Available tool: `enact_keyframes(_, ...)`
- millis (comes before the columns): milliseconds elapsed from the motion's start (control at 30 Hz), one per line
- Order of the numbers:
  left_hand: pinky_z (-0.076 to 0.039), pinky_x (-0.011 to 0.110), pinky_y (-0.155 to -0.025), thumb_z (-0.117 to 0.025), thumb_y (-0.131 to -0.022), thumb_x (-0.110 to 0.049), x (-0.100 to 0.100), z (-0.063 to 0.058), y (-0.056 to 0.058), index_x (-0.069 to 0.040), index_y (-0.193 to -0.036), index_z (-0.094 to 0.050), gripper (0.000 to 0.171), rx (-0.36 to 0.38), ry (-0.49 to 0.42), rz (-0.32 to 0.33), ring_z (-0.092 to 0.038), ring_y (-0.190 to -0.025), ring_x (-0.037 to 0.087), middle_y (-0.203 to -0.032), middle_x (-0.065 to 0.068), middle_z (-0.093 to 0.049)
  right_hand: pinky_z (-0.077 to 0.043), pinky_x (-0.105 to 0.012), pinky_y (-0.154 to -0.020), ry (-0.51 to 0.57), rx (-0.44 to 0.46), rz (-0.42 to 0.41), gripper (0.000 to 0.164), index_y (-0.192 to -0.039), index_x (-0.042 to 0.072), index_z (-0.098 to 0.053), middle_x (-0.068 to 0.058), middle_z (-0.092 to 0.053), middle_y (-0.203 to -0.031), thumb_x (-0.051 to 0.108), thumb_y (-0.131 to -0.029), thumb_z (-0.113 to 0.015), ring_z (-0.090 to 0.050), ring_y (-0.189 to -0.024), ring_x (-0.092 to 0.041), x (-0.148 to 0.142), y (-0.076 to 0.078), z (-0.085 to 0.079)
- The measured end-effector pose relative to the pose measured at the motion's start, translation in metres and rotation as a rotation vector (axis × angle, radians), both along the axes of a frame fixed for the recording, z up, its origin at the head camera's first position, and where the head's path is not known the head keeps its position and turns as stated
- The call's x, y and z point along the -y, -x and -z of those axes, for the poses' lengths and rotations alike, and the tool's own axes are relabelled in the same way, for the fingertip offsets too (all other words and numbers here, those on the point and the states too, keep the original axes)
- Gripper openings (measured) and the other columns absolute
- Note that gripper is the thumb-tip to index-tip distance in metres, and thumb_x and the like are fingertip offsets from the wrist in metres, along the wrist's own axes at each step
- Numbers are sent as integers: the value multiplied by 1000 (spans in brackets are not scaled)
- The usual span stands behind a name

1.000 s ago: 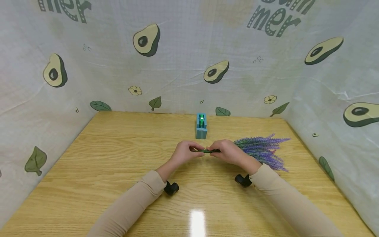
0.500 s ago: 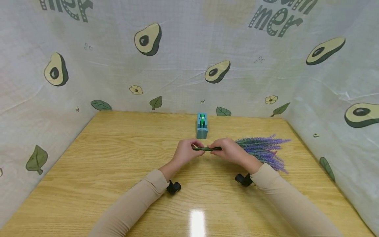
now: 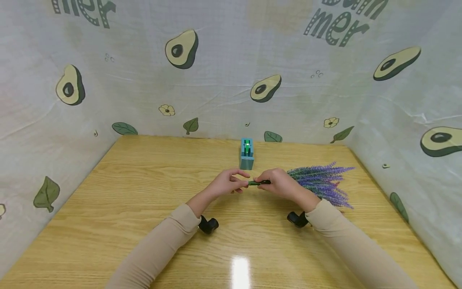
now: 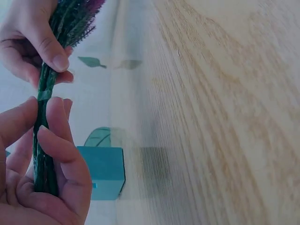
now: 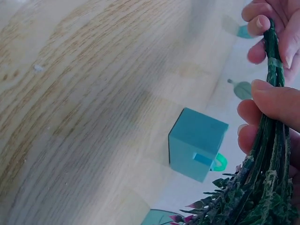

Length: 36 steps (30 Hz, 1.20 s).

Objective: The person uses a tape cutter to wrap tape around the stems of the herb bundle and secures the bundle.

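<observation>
A bunch of artificial lavender (image 3: 321, 184) is held sideways above the table, purple flower heads to the right, green stems to the left. My right hand (image 3: 279, 184) pinches the stems (image 5: 267, 136) between thumb and fingers, just on the flower side of a band of clear tape (image 4: 44, 95). At the cut ends, my left hand (image 3: 225, 183) has its thumb and curled fingers about the stems, fingertips right at the tape. In the head view its index finger stands slightly raised. A blue tape dispenser (image 3: 247, 154) with a green roll stands behind the hands.
The wooden table (image 3: 151, 172) is bordered by a pale cloth (image 3: 216, 72) printed with avocados and leaves at the back and sides. Black wrist cameras (image 3: 297, 219) sit under both wrists.
The fingers of my left hand have loosened and spread at the stem ends, the index finger lifting. My right hand keeps its pinch and has barely moved.
</observation>
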<state>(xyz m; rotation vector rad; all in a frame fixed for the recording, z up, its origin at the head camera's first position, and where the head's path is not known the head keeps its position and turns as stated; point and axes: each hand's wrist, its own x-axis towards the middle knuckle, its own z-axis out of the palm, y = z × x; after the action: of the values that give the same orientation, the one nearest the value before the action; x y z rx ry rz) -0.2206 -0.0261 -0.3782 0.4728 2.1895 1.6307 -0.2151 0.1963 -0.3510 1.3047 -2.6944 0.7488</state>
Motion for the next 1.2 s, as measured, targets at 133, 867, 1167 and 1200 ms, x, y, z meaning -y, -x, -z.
enact_keyframes(133,-44,31,-61,-61,-92,-20,0,2,3,-13,-114,-67,23,62,16,13,-65,-85,30,-97,8,-69,-53,-27,-68,3,8,1,17,-98,0,-72,-10,-69,-92,1,-81,-70,-66,-81,-19,0,0,1)
enact_keyframes(867,-45,29,-70,-63,-90,-10,-14,7,-1,0,-119,-58,31,178,-86,-174,-61,-89,25,-102,11,-64,-53,-30,-71,-23,3,42,18,-100,0,-72,-11,-69,-95,1,-82,-69,-65,-85,-22,0,-3,4)
enact_keyframes(1167,-52,31,-72,-60,-92,-22,-1,10,5,-1,-105,-69,27,169,23,-137,-66,-82,22,-91,10,-69,-53,-29,-70,-34,-24,51,18,-99,1,-72,-9,-69,-95,0,-81,-70,-66,-84,-20,-2,-2,3)
enact_keyframes(1200,-52,31,-72,-61,-92,-21,0,9,5,-1,-104,-70,26,164,27,-131,-66,-82,22,-89,10,-69,-53,-29,-70,-38,-27,56,18,-99,2,-71,-9,-69,-95,1,-81,-70,-66,-84,-19,-1,-2,3)
